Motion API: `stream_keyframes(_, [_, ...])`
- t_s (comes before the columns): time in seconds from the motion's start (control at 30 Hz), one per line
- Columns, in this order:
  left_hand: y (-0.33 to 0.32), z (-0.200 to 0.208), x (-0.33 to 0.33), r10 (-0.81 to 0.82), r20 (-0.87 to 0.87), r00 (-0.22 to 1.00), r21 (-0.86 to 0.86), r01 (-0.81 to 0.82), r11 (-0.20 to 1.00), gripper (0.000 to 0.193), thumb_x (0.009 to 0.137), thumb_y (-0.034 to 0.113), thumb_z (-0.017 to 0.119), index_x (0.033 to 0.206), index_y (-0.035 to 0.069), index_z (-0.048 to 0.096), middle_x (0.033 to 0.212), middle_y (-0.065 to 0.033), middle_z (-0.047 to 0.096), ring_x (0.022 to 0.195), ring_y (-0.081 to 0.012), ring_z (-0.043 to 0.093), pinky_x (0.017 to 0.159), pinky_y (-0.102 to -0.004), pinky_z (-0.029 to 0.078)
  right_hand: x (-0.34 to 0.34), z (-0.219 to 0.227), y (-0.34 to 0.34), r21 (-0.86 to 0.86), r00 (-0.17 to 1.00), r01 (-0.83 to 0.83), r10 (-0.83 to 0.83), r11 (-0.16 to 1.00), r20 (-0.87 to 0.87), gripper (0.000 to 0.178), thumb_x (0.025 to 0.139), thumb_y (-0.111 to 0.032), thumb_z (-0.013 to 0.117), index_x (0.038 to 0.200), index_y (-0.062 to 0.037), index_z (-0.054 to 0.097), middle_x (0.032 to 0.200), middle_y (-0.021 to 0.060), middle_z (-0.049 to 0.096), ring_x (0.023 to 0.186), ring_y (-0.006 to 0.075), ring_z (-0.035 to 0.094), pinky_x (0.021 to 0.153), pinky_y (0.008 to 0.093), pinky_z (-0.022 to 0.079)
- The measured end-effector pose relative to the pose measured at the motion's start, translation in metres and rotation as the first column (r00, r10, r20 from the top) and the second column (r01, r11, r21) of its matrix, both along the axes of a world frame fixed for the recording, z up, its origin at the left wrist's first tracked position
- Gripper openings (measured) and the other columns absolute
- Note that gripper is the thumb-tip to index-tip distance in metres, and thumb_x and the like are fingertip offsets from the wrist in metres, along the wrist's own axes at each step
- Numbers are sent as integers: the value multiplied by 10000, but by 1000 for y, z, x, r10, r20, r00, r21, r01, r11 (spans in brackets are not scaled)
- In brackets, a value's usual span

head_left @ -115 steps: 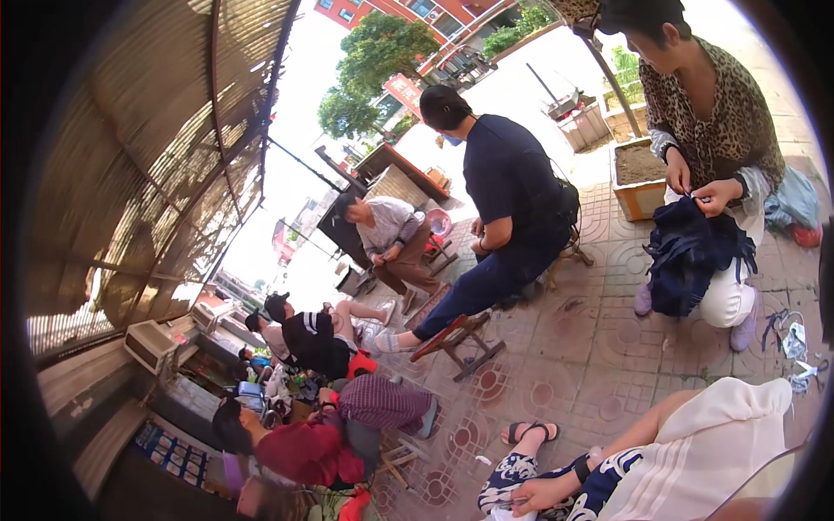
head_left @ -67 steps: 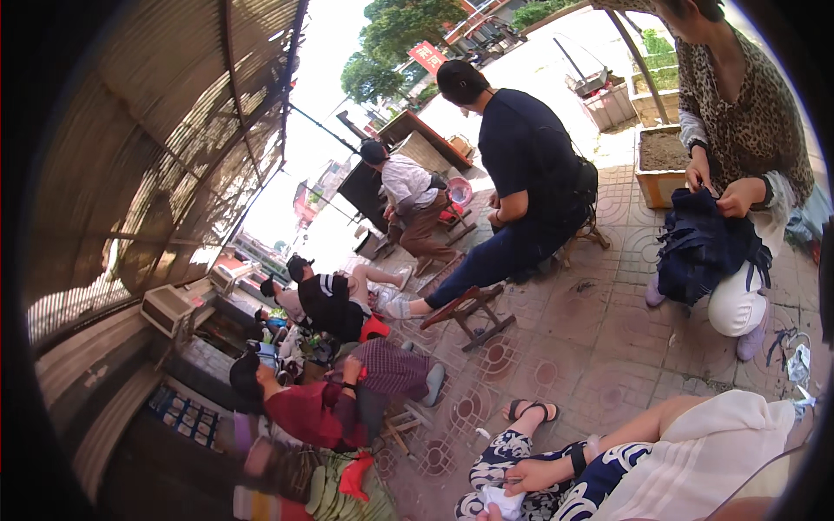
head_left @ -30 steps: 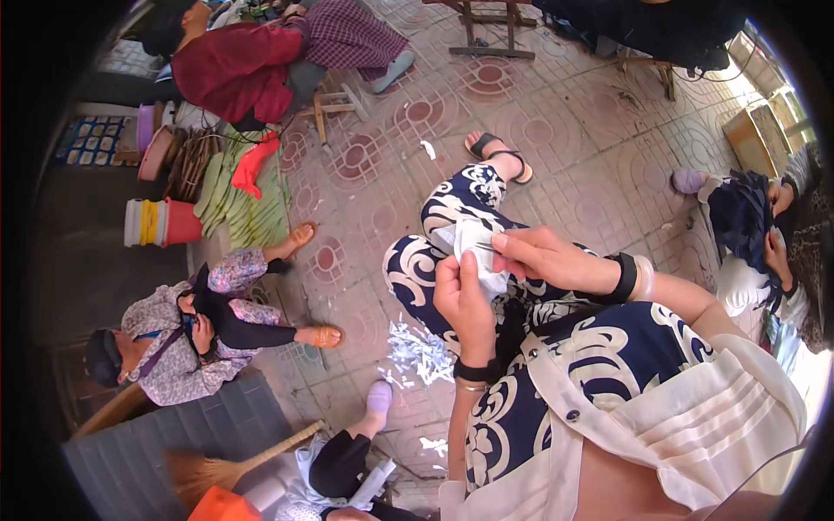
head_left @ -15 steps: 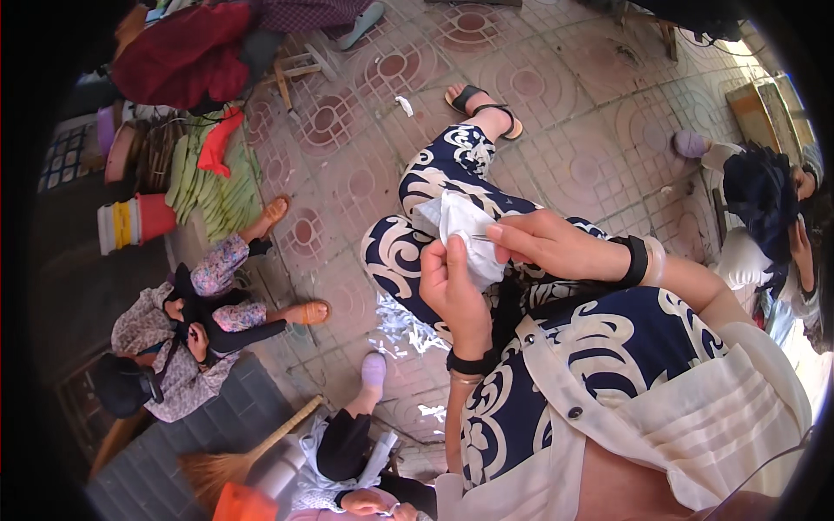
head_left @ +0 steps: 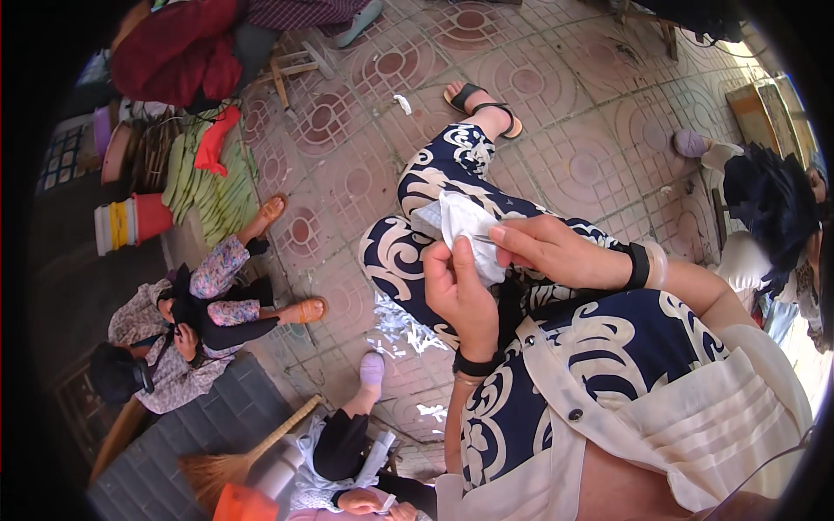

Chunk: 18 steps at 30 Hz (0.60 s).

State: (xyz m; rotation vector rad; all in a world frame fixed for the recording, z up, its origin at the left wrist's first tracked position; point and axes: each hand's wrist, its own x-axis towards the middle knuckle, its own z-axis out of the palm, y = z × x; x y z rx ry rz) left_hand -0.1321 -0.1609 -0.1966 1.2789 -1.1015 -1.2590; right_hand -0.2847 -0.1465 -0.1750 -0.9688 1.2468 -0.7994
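Above my patterned lap, a folded white cloth piece (head_left: 464, 217) is pinched between the thumb and fingers of my left hand (head_left: 463, 291). My right hand (head_left: 556, 253) is closed on a thin, grey metal tool (head_left: 481, 238), whose tip meets the cloth beside my left thumb. It is too small to tell the tool's exact kind. A greyish-white flap lies under the cloth, against my navy-and-cream trousers (head_left: 408, 256). My fingers hide the cloth's lower part.
White scraps (head_left: 404, 326) litter the tiled floor (head_left: 356, 178) beside my knee. At left, a seated person (head_left: 169, 347) is near buckets (head_left: 135, 221) and long green vegetables (head_left: 204, 178). A broom (head_left: 261, 447) lies lower left; another person's hands (head_left: 373, 502) work nearby. A box (head_left: 769, 117) stands far right.
My left hand has shifted slightly down and right, still pinching the cloth. The tool stays at the cloth in my right hand. The people at left and right have changed posture a little.
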Motion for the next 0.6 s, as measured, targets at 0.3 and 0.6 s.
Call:
stream_keyframes(0.3, [5,3,-1,28,-44,999,11,-28,1000,140,974,159,575,942,23,559,874,-21,611,785,-67,534,715,-217,426,4,9,5,115,981,39,-60,993,186,489,1019,-413,430,812,-5,604,694,21,514,639,99,443,577,245,370])
stream_keyframes(0.6, [8,5,-5,82,-201,976,60,-71,996,153,983,161,563,938,15,571,861,5,592,758,-41,503,668,-199,406,6,11,9,78,984,16,-30,997,176,487,1034,-441,358,844,-58,592,645,-34,421,570,65,352,517,212,307])
